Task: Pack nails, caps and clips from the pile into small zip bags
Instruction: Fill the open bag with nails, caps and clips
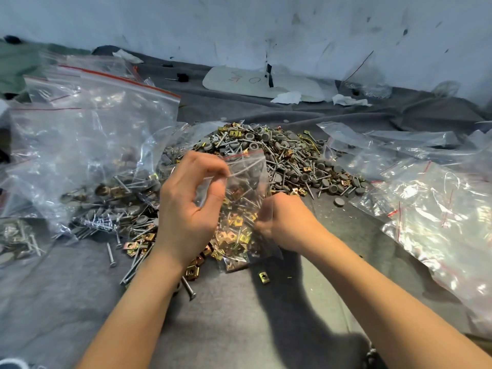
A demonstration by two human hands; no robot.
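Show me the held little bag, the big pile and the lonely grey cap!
small zip bag [247, 177], head view, clear part under its red zip
pile [290, 155], head view, its middle
lone grey cap [339, 201], head view, its round face

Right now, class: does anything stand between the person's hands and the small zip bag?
Nothing visible does. The left hand pinches the small zip bag near its red-striped top, the right hand grips its lower side, and the pile lies directly behind.
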